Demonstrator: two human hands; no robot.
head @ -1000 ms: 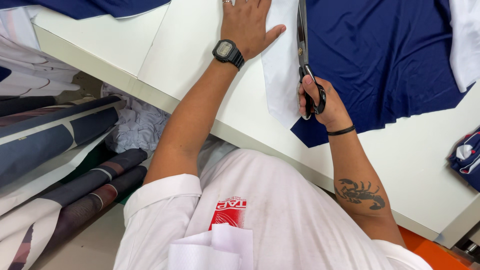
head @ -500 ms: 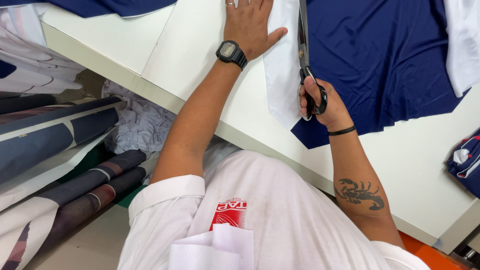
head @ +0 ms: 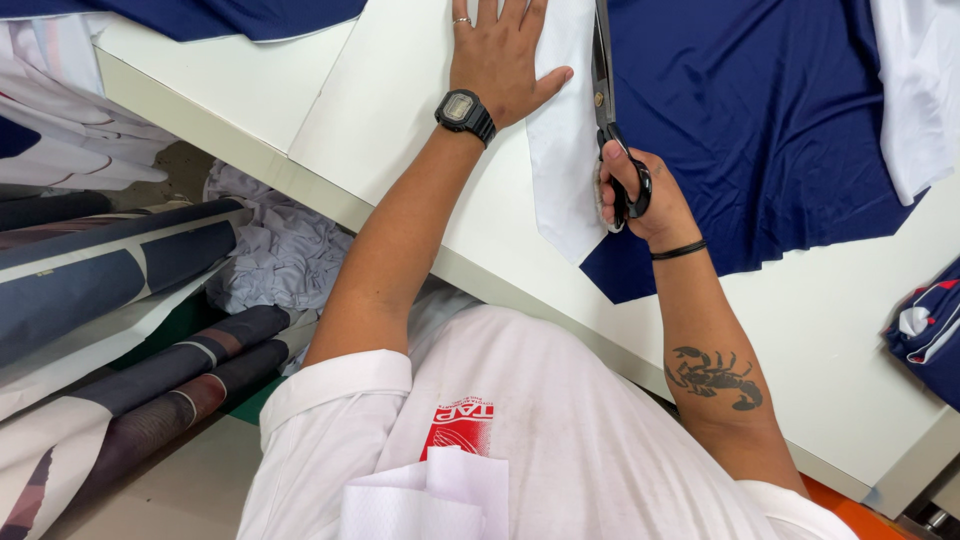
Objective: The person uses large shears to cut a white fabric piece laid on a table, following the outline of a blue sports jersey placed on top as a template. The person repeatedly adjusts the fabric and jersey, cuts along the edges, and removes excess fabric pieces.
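Right hand (head: 640,195) is closed through the handles of the black scissors (head: 606,110), whose blades point away from the body along the seam where a white pattern piece (head: 560,150) lies over the navy cloth (head: 760,130). Left hand (head: 500,55) is spread flat and wide, holding nothing, pressing the table (head: 400,120) and the near edge of the white piece, its thumb just beside the blades. Both fabrics lie in the middle of the table top, with the navy cloth's point hanging towards the near edge by the person's body. As I judge it, the risk is the white piece sliding under the palm, which would pull the cut off its line; the stretchy-looking navy cloth could also bunch ahead of the blades. The thumb sits close enough to be nicked if the scissors drift left.
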